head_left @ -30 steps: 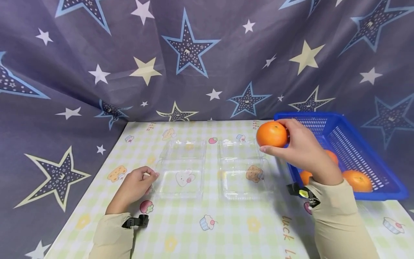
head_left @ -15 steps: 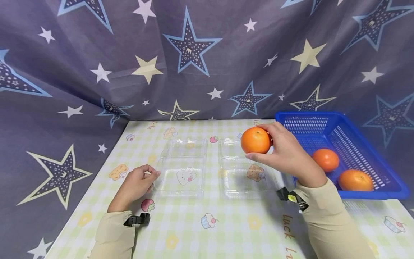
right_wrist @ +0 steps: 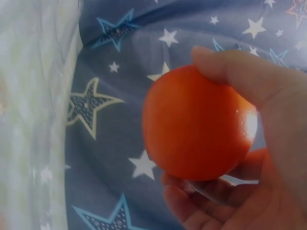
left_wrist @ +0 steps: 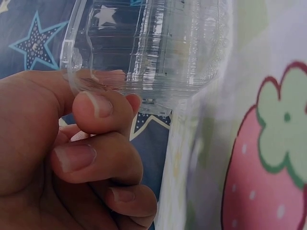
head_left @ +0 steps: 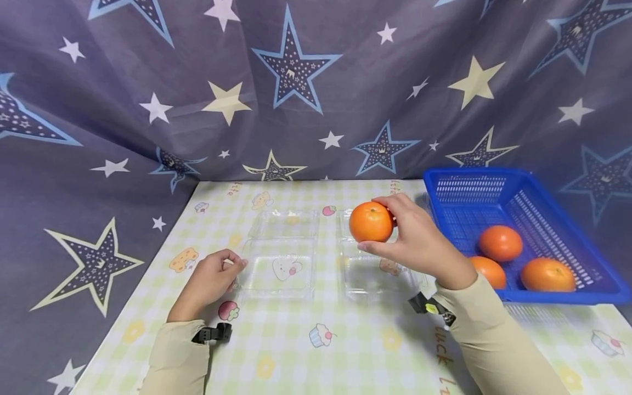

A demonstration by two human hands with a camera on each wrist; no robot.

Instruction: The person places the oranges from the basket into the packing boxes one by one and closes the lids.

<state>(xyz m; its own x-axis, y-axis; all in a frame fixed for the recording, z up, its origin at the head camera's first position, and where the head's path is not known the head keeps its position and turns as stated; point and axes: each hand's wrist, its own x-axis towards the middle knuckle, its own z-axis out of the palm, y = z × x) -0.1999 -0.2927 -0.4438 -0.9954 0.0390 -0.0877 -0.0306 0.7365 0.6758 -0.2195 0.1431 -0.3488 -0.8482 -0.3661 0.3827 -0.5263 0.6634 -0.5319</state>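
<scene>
My right hand (head_left: 419,238) grips an orange (head_left: 371,221) between thumb and fingers, held up over the right clear plastic clamshell box (head_left: 367,282). In the right wrist view the orange (right_wrist: 199,124) sits against the fingers, with the thumb on its upper side. My left hand (head_left: 209,282) is at the near left side of the left clear plastic clamshell box (head_left: 264,280), which lies with its lid folded back. The left wrist view shows the thumb and curled forefinger pinching the rim of that box (left_wrist: 158,52). Part of the right box is hidden behind the orange and right hand.
A blue plastic basket (head_left: 558,219) stands at the right, with several oranges (head_left: 501,243) in it. The checked tablecloth (head_left: 276,334) has printed cartoons. A star-patterned curtain (head_left: 197,131) hangs close behind the table and along its left side.
My right hand has carried the orange left and slightly down, from beside the basket to over the right box. My left hand has stayed at the left box.
</scene>
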